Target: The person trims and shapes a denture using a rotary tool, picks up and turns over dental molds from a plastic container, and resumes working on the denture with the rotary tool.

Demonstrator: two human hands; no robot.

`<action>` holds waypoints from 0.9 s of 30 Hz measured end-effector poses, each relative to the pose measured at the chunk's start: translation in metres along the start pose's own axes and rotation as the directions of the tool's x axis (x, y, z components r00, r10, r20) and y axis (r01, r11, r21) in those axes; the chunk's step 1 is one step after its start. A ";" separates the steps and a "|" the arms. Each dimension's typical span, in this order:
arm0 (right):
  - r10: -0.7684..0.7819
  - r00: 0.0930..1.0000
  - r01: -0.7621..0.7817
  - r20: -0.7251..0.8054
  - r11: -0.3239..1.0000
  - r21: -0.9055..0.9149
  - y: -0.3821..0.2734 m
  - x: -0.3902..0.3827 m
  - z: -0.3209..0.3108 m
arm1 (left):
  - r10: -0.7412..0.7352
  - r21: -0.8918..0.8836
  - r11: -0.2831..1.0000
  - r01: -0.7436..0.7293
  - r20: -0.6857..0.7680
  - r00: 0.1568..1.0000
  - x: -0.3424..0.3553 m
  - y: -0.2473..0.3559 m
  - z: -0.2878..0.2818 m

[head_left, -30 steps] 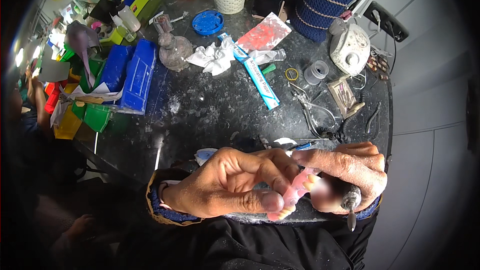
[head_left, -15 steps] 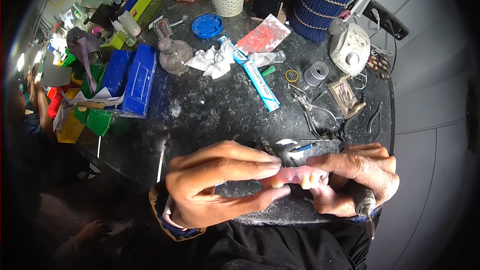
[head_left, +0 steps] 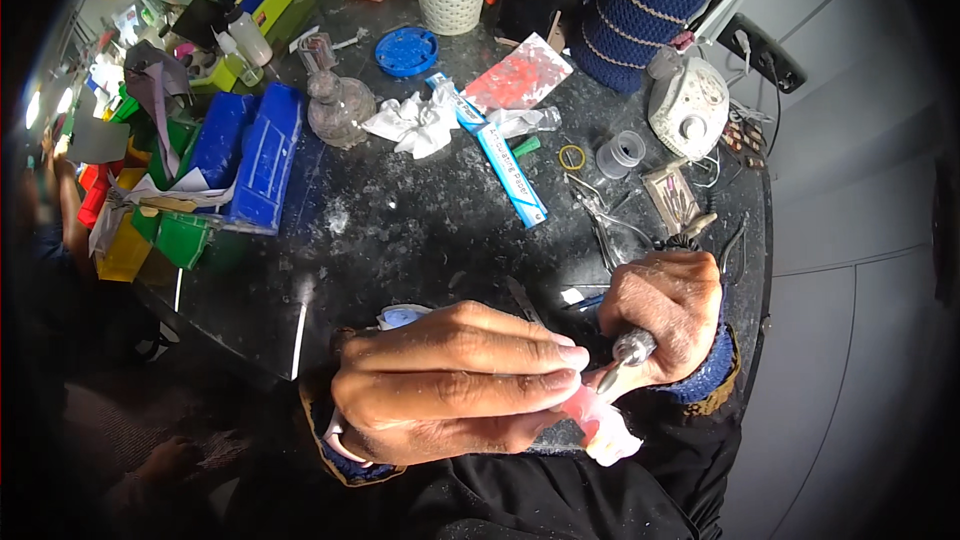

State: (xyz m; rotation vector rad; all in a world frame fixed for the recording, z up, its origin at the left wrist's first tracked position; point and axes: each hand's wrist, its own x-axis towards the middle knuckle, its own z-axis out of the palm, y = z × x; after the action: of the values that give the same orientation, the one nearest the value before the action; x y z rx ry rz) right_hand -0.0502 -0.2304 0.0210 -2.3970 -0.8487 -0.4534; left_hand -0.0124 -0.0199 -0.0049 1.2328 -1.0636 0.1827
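A pink denture (head_left: 598, 426) is pinched between the thumb and fingers of my left hand (head_left: 455, 380), its whitish end sticking out past the fingertips. My right hand (head_left: 668, 312) is closed around a dental handpiece (head_left: 634, 346), whose metal nose and pointed bur aim down and left. The bur tip is close to the pink base beside my left fingertips; whether it touches, I cannot tell. Most of the handpiece's body is hidden in my right fist.
A blue-and-white paper box (head_left: 507, 172), pliers (head_left: 598, 220) and a small clear cup (head_left: 620, 153) lie beyond my hands. A white control unit (head_left: 690, 108) stands far right. Blue bins (head_left: 268, 165) are at left, a crumpled tissue (head_left: 415, 124) at middle back.
My right hand has let go of the denture and turned, bringing the handpiece's bur up to it. My left hand keeps the denture, now tilted with its right end lower.
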 end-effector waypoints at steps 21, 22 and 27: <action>-0.025 1.000 0.025 -0.002 0.999 -0.026 -0.003 -0.004 0.002 | -0.041 -0.036 0.998 0.046 0.126 0.991 0.005 0.004 -0.003; -0.038 0.999 0.038 0.006 0.999 0.001 -0.003 -0.005 0.003 | -0.049 -0.084 0.995 0.062 0.143 0.989 0.004 0.005 -0.004; -0.024 1.000 0.024 -0.002 1.000 -0.007 -0.003 -0.003 0.002 | -0.006 -0.055 0.998 0.013 0.123 0.992 0.000 0.003 0.000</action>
State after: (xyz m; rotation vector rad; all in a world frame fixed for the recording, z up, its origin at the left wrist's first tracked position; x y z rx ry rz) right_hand -0.0548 -0.2285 0.0188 -2.3953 -0.8767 -0.4687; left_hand -0.0141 -0.0186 -0.0025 1.2103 -1.1618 0.0696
